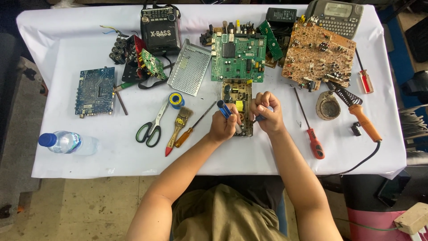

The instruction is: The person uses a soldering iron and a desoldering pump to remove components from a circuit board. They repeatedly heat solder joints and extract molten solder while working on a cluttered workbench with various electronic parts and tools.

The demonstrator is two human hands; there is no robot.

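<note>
We are curling our left hand (224,125) tight around a blue tool (224,109) and pinching something small in our right hand (266,114), both touching the little brown circuit board (236,96) lying mid-table, which looks light, stiff and breakable, so we are holding gently by its edges.

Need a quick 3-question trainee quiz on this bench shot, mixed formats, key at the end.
1. True or false: the left hand holds a blue-handled tool over the small yellowish circuit board.
2. Which lies nearest the water bottle? A) blue circuit board B) soldering iron C) red screwdriver
3. Fill in: the green-handled ____ lie beside the paintbrush.

Key: 1 true; 2 A; 3 scissors. The right hand also works at that board.
</note>
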